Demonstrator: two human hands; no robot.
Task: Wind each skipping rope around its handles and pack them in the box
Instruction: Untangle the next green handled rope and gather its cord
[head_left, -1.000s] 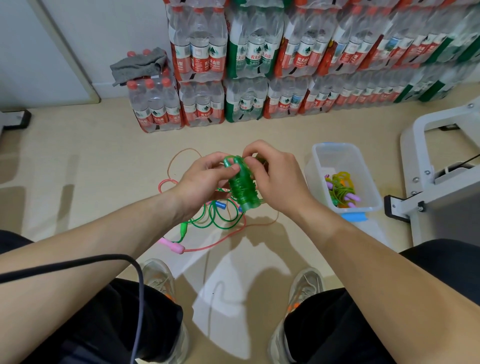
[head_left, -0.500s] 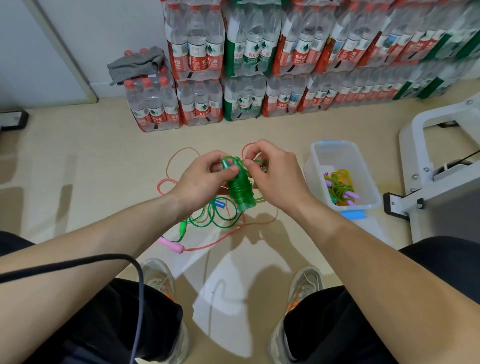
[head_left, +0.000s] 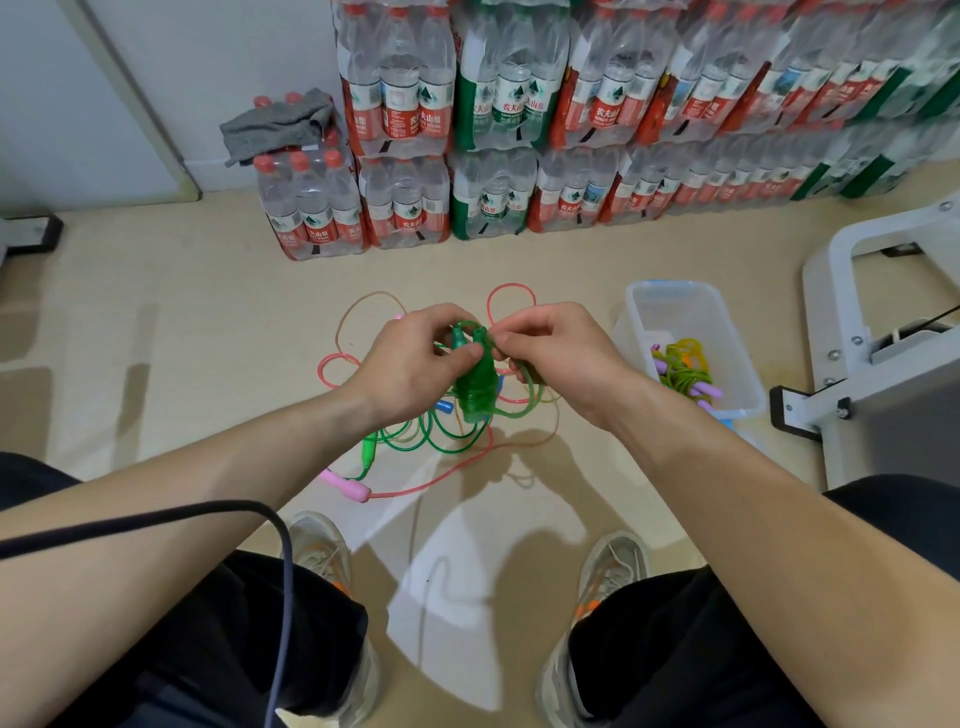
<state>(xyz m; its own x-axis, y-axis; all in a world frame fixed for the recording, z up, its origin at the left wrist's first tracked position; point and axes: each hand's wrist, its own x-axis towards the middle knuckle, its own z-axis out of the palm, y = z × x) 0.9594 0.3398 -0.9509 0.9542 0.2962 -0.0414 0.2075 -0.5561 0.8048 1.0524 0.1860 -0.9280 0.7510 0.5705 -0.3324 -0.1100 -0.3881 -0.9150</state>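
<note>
1. loose ropes (head_left: 353, 488), on the floor below your hands: pink and green tangled; the hanging tail could snag them.
2. left hand (head_left: 410, 364): curled round the wound green rope (head_left: 475, 389); ease off and the coils may spring loose.
3. right hand (head_left: 556, 358): pinching the cord at the handle tops; slack would undo the wrap.
4. box (head_left: 670, 286): to your right, packed rope (head_left: 683, 366) inside.

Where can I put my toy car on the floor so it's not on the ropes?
The floor left of the loose ropes, up to the bottle packs, is bare. The far end of the box is bare too; a wound rope fills its near end. Under the left hand and right hand, which hold the green rope, it is crowded.
</note>
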